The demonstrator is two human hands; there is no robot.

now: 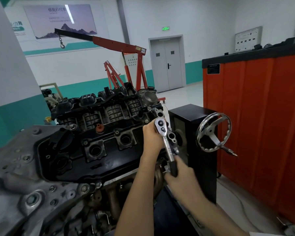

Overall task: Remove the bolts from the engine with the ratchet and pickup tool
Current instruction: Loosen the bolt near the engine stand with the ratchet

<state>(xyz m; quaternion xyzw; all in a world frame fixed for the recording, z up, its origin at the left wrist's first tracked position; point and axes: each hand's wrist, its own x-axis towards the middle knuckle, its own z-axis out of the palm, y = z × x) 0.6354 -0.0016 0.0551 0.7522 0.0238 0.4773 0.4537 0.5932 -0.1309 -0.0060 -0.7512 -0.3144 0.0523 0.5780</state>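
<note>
Right hand (180,178) grip tight around ratchet (167,142) handle, left hand (151,136) grip around its head.

White walls (203,23) carry a teal band (85,86) along the bottom, and a broad white pillar (7,57) stands at the left. A grey double door (167,65) sits in the far wall under a lit green exit sign (165,28). A wide poster (61,19) with a mountain outline hangs at the upper left. Before that wall stands a red shop crane (119,45) — black boom, a hook (62,46) hanging from its tip. On the right is a tall orange-red cabinet (262,116) with a dark top; above it, a white panel board (248,38) hangs on the wall. The pale floor (182,96) is glossy.
</note>
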